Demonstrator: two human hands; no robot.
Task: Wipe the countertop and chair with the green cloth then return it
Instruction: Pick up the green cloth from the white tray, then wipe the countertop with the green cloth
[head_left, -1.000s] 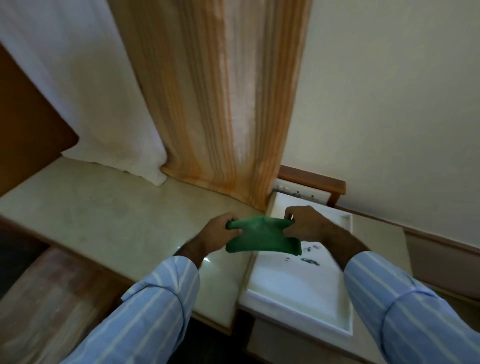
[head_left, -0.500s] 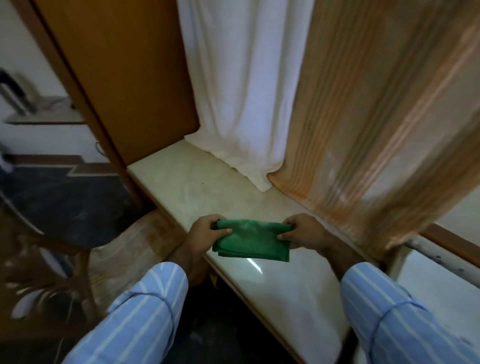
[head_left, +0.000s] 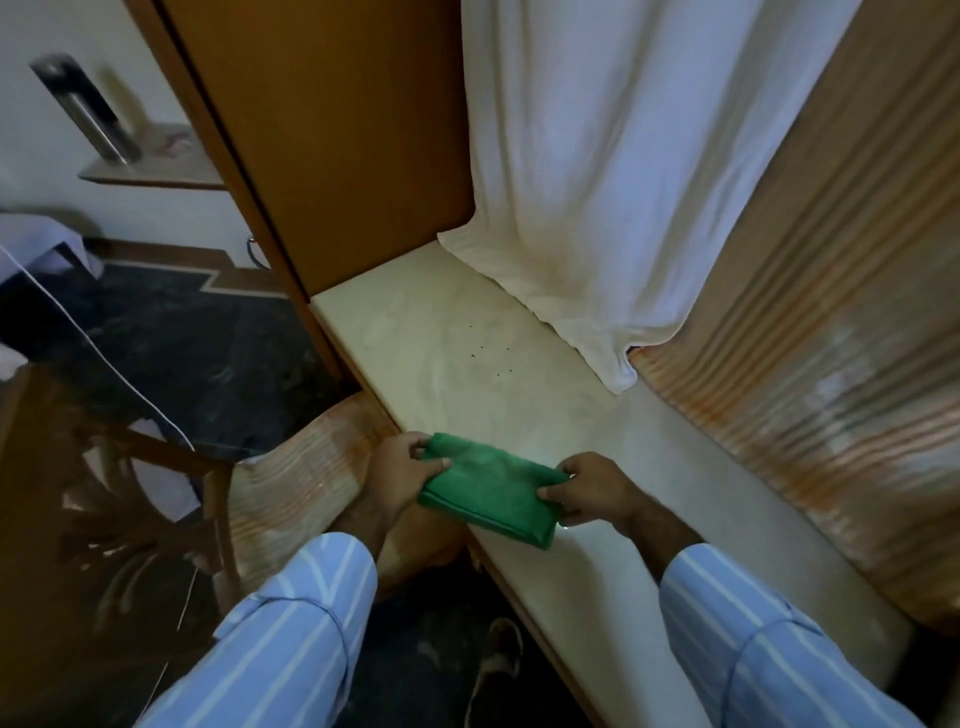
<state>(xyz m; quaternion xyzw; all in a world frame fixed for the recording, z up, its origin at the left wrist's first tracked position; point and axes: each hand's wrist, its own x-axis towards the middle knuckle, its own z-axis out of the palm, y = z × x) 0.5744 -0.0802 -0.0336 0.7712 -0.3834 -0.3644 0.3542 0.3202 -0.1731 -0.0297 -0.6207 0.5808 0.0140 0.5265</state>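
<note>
Green cloth (head_left: 488, 488), folded, is stretched between both hands over the front edge of the countertop (head_left: 457, 343); the left hand (head_left: 402, 475) pinches its left end, the right hand (head_left: 589, 491) its right end.

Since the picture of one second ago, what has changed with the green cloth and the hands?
The folded green cloth has travelled left, from above a white tray to the front edge of the pale stone countertop, and the view turned left with it; the tray is out of view. Unchanged: the left hand and right hand pinch its two ends, and it stays folded.
</note>
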